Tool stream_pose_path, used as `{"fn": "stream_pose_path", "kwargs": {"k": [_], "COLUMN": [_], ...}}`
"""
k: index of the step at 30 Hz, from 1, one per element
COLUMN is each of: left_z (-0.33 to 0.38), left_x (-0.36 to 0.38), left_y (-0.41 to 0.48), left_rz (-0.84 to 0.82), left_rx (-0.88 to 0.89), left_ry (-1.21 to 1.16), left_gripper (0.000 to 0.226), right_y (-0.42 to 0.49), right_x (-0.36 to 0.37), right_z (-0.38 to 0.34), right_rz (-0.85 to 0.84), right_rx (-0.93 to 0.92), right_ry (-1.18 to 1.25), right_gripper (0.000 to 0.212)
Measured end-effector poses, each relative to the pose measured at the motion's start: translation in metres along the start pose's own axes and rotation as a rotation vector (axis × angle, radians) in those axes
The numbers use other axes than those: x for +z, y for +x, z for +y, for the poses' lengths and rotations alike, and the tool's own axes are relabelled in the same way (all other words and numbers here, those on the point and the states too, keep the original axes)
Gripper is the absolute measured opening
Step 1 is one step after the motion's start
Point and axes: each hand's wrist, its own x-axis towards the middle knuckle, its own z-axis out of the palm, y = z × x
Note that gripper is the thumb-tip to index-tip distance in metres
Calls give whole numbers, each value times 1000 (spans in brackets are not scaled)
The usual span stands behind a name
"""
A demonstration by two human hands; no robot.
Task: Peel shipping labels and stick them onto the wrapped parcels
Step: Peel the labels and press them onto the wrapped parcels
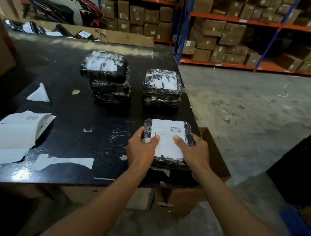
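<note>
Thumbs first, nearest to us: our left hand (142, 147) and right hand (193, 152) clasp the wrapped parcel (169, 162) from either side. Our fingers curl round its edges and each thumb lies flat on the white shipping label (168, 130) that covers its top. We judge this hold is meant to smooth the label onto the wrinkled film, while the side grip stops the parcel sliding on the black table (77, 82) beneath it.

Just right of the parcel and lower, an open cardboard box (217, 159) stands against the table edge, perhaps for finished pieces. Well left of the parcel lie curled backing sheets (14, 135) and a torn white strip (65, 161), clear of the working spot.

Beyond the parcel stand a left stack (107, 78) and a right stack (162, 88) of similar bundles, apart from each other. Each shows white paper on its top, but whether those are properly labelled we cannot tell. A triangular paper scrap (39, 94) lies far left of the parcel. Farthest beyond it, shelving (238, 20) holds brown cartons (232, 34).
</note>
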Motion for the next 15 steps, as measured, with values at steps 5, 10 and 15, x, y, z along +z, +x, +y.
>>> {"fn": "stream_pose_path", "kwargs": {"k": [5, 10, 15], "left_z": [-8, -5, -3], "left_x": [0, 1, 2], "left_y": [-4, -6, -7], "left_rz": [9, 19, 23], "left_rx": [16, 51, 38], "left_ry": [42, 132, 198], "left_gripper": [52, 54, 56], "right_y": [-4, -7, -4], "right_x": [3, 2, -6], "right_z": [6, 3, -5], "right_rz": [-18, -41, -145], "right_rx": [-24, -32, -25], "right_ry": [-49, -118, -276], "right_gripper": [29, 40, 54]}}
